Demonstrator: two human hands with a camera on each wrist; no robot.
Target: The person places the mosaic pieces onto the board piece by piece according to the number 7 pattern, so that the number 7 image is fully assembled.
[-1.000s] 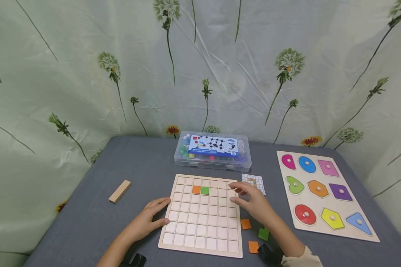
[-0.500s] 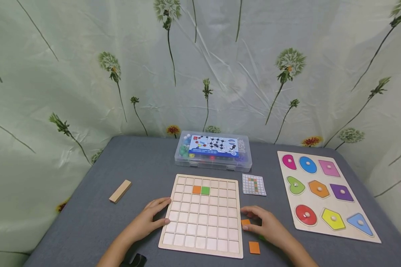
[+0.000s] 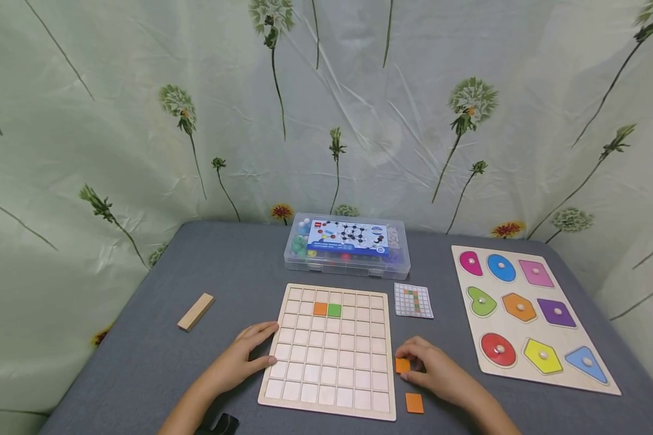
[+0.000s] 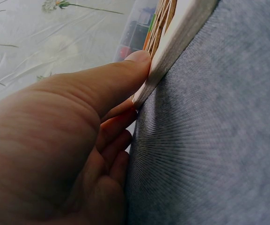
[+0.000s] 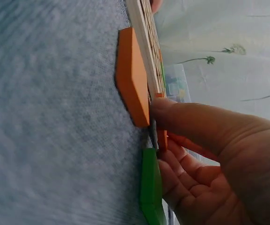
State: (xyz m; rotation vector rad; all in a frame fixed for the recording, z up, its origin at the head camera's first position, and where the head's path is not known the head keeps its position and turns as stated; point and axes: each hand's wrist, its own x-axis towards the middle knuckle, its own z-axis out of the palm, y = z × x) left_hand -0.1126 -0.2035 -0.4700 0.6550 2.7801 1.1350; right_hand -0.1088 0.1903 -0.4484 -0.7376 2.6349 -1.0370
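The right hand (image 3: 430, 368) is narrowed to a pinch, thumb on one side and fingers on the other, with an orange tile (image 3: 402, 365) held at the fingertips. That tile sits just beside the right edge of the wooden grid board (image 3: 330, 374), on the side of the hand facing it; whether it touches the counter (image 3: 234, 260) I cannot tell. A second orange tile (image 3: 414, 403) lies flat on the counter, apart from the hand and nearer the person, close to the board's near right corner. The right wrist view also shows a green tile (image 5: 152, 187) just beside the fingers; from the head it is hidden behind the hand.

The left hand (image 3: 245, 350) rests at the board's left edge, fingers loosely extended and thumb touching the rim. Two tiles, an orange one (image 3: 320, 309) and a green one (image 3: 334, 310), sit side by side in the second row from the far edge. Beyond the right hand lies a printed pattern card (image 3: 413, 301), and farther right a shape puzzle board (image 3: 568, 379).
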